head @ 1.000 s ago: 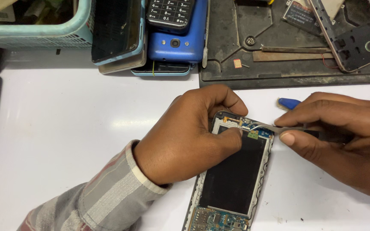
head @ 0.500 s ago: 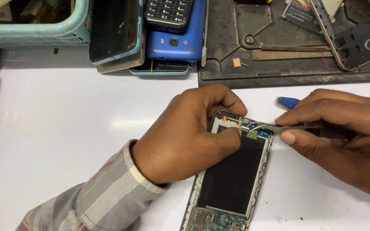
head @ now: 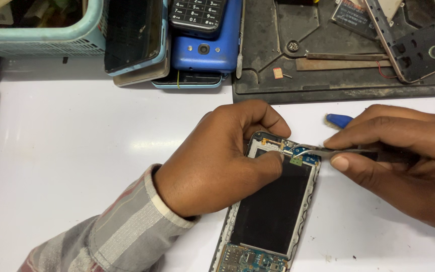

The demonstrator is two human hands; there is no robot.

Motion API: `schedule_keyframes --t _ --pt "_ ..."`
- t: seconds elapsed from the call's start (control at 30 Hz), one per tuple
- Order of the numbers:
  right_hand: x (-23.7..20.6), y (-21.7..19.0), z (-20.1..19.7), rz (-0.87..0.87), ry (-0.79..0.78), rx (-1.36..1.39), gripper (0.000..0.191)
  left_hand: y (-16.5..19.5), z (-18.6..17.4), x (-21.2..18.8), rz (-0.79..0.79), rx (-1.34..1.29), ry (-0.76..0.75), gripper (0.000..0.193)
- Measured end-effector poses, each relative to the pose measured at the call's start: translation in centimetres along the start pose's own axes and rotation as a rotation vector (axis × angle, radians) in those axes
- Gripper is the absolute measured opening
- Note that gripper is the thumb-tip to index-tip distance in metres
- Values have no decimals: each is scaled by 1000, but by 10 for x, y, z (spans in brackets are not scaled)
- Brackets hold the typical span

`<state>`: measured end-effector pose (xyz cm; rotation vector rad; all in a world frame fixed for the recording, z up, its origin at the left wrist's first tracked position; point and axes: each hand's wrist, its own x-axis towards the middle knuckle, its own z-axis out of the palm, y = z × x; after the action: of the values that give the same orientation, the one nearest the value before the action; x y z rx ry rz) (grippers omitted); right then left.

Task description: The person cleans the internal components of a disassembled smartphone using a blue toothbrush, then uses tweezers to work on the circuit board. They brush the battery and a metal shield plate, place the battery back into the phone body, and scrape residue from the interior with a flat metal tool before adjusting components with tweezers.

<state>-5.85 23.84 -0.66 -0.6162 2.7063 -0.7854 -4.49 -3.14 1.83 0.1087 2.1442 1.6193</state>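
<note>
Opened phone (head: 273, 211) lies near-centre on white table (head: 76, 151), back cover already off, board bare. Left hand (head: 217, 161) clamps its top edge; right hand (head: 404, 156) pinches tweezers (head: 328, 150) at top connector, which looks not yet freed.

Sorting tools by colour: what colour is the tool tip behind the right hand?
Blue tool tip, clearest in the head view.

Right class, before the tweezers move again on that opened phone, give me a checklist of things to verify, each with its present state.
1. Left hand steadies the opened phone: ok.
2. Right hand has a firm grip on the tweezers: ok.
3. Tweezer tips at the top connector area: ok.
4. Whether the tips pinch a part: cannot tell.
5. Phone flat on the white table: ok.
</note>
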Motion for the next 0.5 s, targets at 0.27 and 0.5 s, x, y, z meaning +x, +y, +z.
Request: schedule_keyframes --t 0.27,0.5 --pt "0 -10 -3 -113 84 22 25 -9 1 1 92 -65 20 36" --pt "-1 -26 5 -174 217 -22 29 -17 0 3 57 -49 65 46"
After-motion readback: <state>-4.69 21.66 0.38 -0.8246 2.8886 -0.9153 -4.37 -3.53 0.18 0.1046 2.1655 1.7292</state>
